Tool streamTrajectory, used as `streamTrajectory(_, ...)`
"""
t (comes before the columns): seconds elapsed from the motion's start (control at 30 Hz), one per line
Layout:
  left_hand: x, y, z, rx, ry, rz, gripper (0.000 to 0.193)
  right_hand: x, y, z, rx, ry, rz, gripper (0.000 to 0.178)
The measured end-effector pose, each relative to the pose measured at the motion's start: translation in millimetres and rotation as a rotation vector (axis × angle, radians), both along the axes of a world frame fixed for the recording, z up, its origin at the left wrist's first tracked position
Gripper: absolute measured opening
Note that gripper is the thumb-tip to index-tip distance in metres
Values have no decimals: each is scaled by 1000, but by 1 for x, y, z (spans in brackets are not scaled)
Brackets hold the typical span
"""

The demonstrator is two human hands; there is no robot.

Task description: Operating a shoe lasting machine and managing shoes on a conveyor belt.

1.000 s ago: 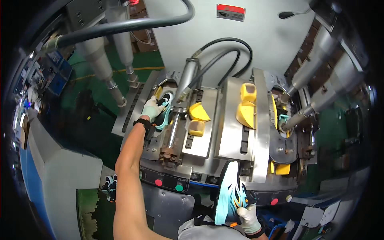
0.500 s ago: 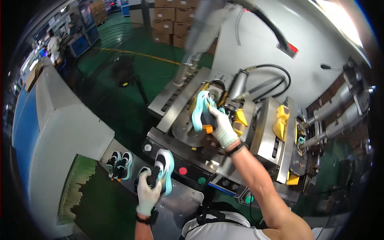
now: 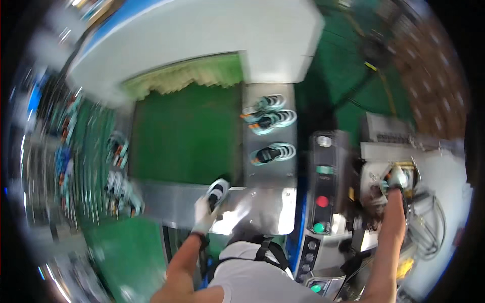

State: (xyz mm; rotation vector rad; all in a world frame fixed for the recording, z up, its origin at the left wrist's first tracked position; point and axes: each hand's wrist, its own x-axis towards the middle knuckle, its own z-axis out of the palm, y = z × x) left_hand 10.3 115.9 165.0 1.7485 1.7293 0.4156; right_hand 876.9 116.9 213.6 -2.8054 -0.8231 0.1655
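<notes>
My left hand [image 3: 204, 212], in a white glove with a dark wristband, grips a black-and-white sneaker [image 3: 218, 192] over the edge of a metal shelf [image 3: 172, 204]. Far to the right, my gloved right hand [image 3: 398, 178] reaches into a machine and is closed around a sneaker [image 3: 385, 186]; only bits of teal and orange show beside the blurred fingers. On the metal ledge ahead, a teal-soled black sneaker [image 3: 273, 153] lies on its own. Beyond it two more, a sneaker [image 3: 275, 120] and its neighbour [image 3: 270, 102], lie side by side.
A control panel [image 3: 323, 187] with red and green buttons stands between the ledge and the machine. Ahead, a large white housing [image 3: 202, 30] has a ragged green curtain [image 3: 187, 76]. Racks with shoes [image 3: 118, 151] blur at the left. A fan [image 3: 375, 50] stands at the far right.
The view has swung left, bringing the shoe racks into sight. My left hand has moved left along the metal shelf with a sneaker. My right hand stays at the machine.
</notes>
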Motion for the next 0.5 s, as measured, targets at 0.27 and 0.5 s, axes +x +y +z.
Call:
streamTrajectory(0.27, -44, -43, -61, 288, 32, 120, 58, -95, 34, 43, 435, 487, 110, 51)
streamTrajectory(0.5, -75, 14, -4, 224, -334, -87, 62, -524, -56, 30, -119, -310, 240, 86)
